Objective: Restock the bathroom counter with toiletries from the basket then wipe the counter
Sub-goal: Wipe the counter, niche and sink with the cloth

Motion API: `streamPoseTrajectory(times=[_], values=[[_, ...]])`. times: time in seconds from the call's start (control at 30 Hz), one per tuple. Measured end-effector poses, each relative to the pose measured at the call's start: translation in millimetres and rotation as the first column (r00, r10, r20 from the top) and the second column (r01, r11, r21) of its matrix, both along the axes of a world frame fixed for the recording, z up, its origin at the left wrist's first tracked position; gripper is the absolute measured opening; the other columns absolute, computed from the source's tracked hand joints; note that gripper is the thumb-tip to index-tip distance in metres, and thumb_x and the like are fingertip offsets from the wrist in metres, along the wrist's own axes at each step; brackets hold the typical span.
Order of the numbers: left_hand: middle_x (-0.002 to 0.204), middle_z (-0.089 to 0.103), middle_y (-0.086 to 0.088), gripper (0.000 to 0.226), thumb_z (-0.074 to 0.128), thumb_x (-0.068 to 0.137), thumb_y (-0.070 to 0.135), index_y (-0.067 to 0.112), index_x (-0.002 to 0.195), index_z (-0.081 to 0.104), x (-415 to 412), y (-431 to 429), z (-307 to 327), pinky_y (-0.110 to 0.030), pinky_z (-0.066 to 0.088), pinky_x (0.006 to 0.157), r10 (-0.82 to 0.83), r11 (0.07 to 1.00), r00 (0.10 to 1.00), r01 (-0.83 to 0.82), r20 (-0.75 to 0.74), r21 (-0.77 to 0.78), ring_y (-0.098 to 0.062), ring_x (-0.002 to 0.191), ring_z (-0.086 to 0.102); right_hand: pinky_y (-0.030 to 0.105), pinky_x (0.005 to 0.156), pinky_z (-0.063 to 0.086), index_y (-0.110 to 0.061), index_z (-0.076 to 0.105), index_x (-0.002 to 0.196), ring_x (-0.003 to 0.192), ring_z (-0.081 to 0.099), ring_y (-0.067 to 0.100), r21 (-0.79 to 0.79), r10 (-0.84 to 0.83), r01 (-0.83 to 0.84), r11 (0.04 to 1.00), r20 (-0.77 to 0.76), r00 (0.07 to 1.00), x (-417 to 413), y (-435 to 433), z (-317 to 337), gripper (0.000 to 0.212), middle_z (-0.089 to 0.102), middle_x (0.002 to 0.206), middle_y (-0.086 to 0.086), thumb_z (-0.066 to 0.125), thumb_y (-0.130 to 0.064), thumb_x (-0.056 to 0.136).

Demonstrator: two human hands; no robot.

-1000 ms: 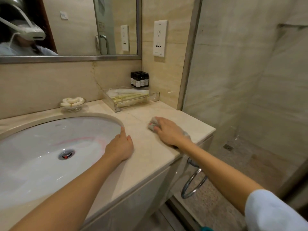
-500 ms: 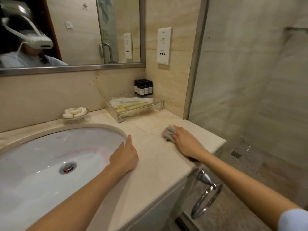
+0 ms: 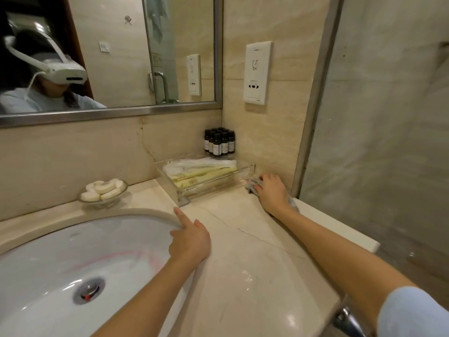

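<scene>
Right hand [image 3: 271, 190] is laid flat over a grey cloth [image 3: 252, 185], which is pressed onto the beige marble counter [image 3: 243, 263] at the wall corner, just beside one clear tray [image 3: 170, 190] of white and yellow packets. Left hand [image 3: 190, 239] is rested on the rim of one white sink [image 3: 60, 263], forefinger stretched out, nothing held. Behind the tray, roughly eight small dark bottles [image 3: 220, 142] are clustered. About five white soaps [image 3: 102, 189] are heaped in one glass dish [image 3: 107, 203]. One mirror [image 3: 121, 57] and one socket plate [image 3: 257, 72] are fixed to the walls.
</scene>
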State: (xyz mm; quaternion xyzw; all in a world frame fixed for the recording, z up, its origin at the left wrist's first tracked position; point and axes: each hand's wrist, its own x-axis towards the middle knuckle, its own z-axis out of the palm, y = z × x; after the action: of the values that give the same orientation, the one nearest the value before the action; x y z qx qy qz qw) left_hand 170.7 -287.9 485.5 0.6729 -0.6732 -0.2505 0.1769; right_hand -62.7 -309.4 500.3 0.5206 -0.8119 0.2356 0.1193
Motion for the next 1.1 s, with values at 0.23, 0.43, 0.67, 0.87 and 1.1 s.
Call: streamPoseTrajectory(times=[0.23,0.43,0.67,0.87,1.1], values=[[0.153,0.005,-0.031,0.061,0.014,0.102,0.030,0.018,0.146,-0.025,-1.7,-6.3,-2.0,-0.041,0.029,0.108,-0.001,0.999,1.000,0.002,-0.019,0.052,-0.038,0.137,0.032,0.033,0.093,0.034,-0.008,0.047,0.127,0.117,0.043,0.027,0.000,0.262,-0.266,0.964,0.160,0.952,21.8,3.6,3.0,0.035,0.049,0.127,0.013,0.048,-0.024,0.096],[0.151,0.015,-0.033,0.061,0.015,0.101,0.036,0.023,0.145,-0.025,-0.5,-2.5,-0.7,-0.042,0.031,0.105,0.043,0.998,0.995,-0.039,-0.093,0.045,-0.040,0.133,0.037,0.023,0.086,0.030,-0.011,0.047,0.124,0.106,0.041,0.016,0.053,0.614,-0.625,0.778,0.145,0.776,93.1,51.9,2.6,0.031,0.049,0.120,0.006,0.049,-0.022,0.096],[0.154,0.010,-0.029,0.058,0.012,0.102,0.034,0.024,0.145,-0.026,-0.2,-1.1,0.6,-0.042,0.030,0.107,0.044,0.997,0.997,-0.039,-0.068,0.072,-0.039,0.133,0.039,0.019,0.092,0.033,-0.012,0.049,0.121,0.101,0.042,0.010,0.070,0.683,-0.695,0.716,0.137,0.718,37.2,122.6,4.4,0.035,0.046,0.112,-0.004,0.044,-0.032,0.093],[0.153,0.008,-0.030,0.059,0.012,0.101,0.035,0.026,0.145,-0.026,-1.8,-1.7,1.1,-0.043,0.029,0.108,0.045,0.997,0.997,-0.041,-0.059,0.072,-0.040,0.133,0.038,0.031,0.098,0.031,-0.012,0.039,0.136,0.123,0.039,0.028,0.119,0.342,-0.350,0.929,0.079,0.936,6.9,30.6,-3.0,0.039,0.043,0.134,0.012,0.039,-0.026,0.100],[0.151,0.021,-0.029,0.061,0.016,0.102,0.036,0.020,0.148,-0.021,3.4,6.6,4.3,-0.044,0.029,0.107,0.046,0.997,0.996,-0.041,-0.073,0.060,-0.042,0.130,0.039,0.029,0.103,0.028,-0.015,0.037,0.139,0.127,0.038,0.023,0.127,0.460,-0.469,0.874,0.090,0.883,72.3,61.7,-2.5,0.042,0.043,0.139,0.007,0.039,-0.024,0.099]])
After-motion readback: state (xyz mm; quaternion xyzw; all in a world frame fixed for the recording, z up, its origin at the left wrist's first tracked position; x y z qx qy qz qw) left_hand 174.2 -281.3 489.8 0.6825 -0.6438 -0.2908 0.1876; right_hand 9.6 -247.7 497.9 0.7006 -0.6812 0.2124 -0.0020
